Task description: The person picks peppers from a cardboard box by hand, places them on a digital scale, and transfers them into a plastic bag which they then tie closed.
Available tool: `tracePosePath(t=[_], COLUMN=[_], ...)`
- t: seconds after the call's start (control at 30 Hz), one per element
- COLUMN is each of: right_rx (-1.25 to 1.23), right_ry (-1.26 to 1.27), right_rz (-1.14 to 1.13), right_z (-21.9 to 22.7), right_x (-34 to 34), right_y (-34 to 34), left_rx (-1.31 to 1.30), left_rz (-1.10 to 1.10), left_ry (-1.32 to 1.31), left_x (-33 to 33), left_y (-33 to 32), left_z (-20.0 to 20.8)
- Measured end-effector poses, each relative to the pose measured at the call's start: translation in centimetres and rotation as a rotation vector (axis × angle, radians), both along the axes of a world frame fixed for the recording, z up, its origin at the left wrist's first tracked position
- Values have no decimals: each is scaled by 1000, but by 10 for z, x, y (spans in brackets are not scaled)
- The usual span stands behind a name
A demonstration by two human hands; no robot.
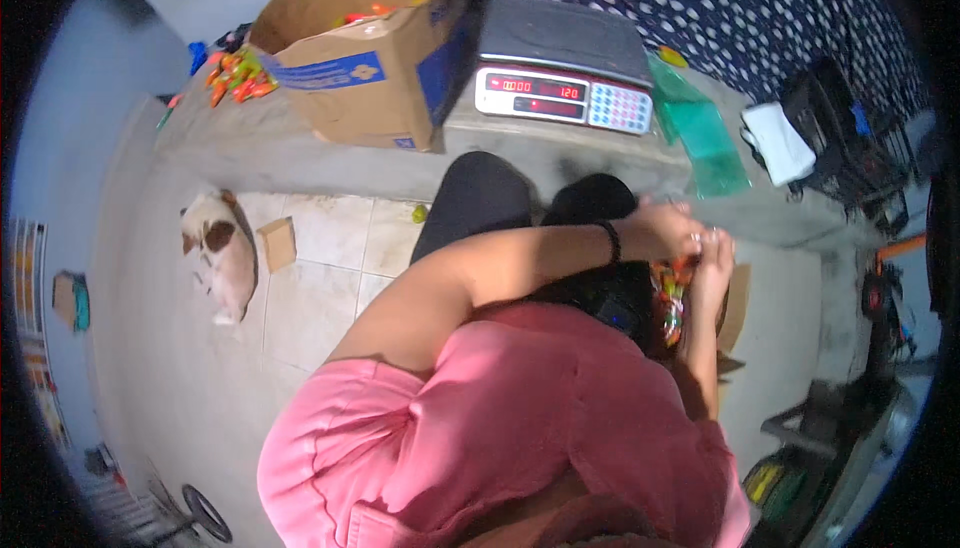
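At the far end of the bag [671, 313], left hand [668, 231] and right hand [713, 260] met; clasp couldn't be told. Seemingly bag-handling; next move called for steady fingers.

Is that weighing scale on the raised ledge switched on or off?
On: the weighing scale has red digits glowing in its front display windows.
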State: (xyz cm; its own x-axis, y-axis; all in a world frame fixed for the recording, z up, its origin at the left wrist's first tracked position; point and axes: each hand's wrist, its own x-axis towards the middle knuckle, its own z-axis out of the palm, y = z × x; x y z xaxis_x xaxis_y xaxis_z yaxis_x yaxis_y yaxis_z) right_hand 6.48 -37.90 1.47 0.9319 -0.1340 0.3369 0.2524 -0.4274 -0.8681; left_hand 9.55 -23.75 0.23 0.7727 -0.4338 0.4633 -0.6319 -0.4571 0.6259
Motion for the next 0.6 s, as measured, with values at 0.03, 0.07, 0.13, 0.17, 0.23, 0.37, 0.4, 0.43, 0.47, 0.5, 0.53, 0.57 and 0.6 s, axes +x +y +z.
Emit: tracePosePath(t=[0.03,0.07,0.13,0.17,0.23,0.37,0.4,0.43,0.47,0.5,0.53,0.57,0.6], right_rx=[34,67,143,214,380,713,630,449,266,264,-180,-622,-624], right_ry=[20,41,45,57,114,301,292,294,296,302,211,99,94], right_rz=[-14,-28,-2,4,-24,-184,-245,-188,-130,-119,-276,-429,-425], right_z=[-2,-3,-9,-12,-9,-18,-41,-51,-59,-67,-76,-82,-89], right_x=[-5,-7,-8,-8,-7,11,20,17,13,14,16,20,30], right_y=[-1,0,1,2,-2,-92,-133,-157,-171,-176,-180,-179,-173], left_rx=[6,49,90,104,191,129,72,128,183,150,228,171,195], left_rz=[31,-1,-20,-87,-41,105,137,215,292,517,677,789,879], left_ry=[-10,119,249,304,374,-16,-176,-106,-33,-219,-399,-504,-568], left_x=[-9,-16,-22,-21,-22,-29,-26,-33,-42,-45,-48,-50,-51], left_y=[3,4,10,13,11,64,91,121,152,178,209,237,267], left_z=[5,12,23,27,21,7,9,37,67,71,82,100,116])
